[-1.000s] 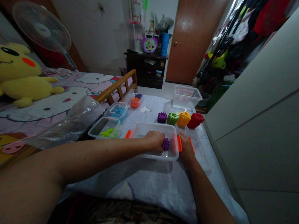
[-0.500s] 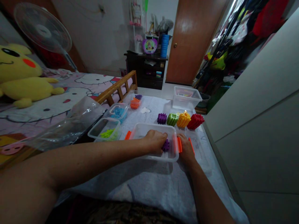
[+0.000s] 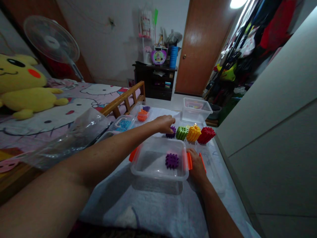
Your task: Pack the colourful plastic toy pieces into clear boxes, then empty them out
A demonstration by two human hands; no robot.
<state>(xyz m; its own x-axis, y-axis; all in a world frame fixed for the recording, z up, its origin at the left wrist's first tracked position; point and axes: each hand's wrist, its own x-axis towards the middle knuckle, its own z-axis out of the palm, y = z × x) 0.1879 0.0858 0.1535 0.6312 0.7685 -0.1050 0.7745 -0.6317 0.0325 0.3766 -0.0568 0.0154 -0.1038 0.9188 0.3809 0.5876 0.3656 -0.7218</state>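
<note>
Left hand [image 3: 163, 124], fingers bent, at purple block [image 3: 170, 135], grasp indeterminable; right hand [image 3: 196, 165] beside clear box [image 3: 148, 162], closure hidden; lifting would need a pinch.

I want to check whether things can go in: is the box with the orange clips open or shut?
Open: no lid covers the box, and the purple block inside shows plainly below its bare rim.

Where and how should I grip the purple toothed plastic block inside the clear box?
Pinch the purple toothed plastic block by its left and right notched edges. Come from above, slightly left: the clear plastic box is open-topped, walls surround the block, and there's more room left. The notches should help hold.
</note>
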